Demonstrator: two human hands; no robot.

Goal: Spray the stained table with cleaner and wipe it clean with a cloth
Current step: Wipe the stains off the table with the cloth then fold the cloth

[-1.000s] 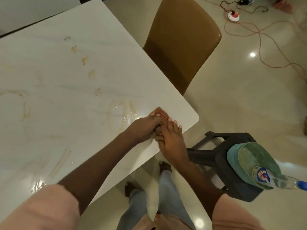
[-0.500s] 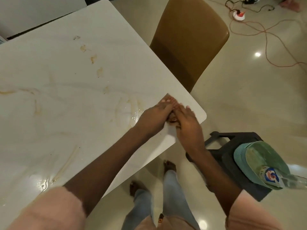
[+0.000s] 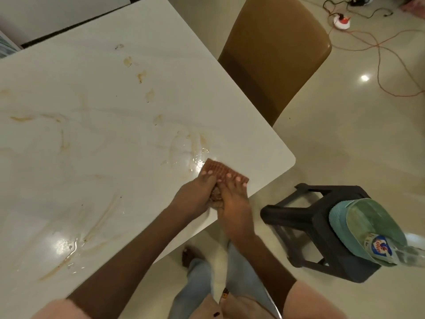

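Cloth (image 3: pixel 217 172) — mostly under both hands.

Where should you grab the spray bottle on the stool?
Probably the clear body of the spray bottle, just past its label. It lies on its side on the green cloth atop the stool, so reach down from above with the right hand.

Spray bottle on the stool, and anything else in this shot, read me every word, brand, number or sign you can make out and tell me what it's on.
Label on the spray bottle lying on the stool: a blue and white badge with red lettering, too blurred to read for certain.
Table, cloth, chair and floor: no text visible.
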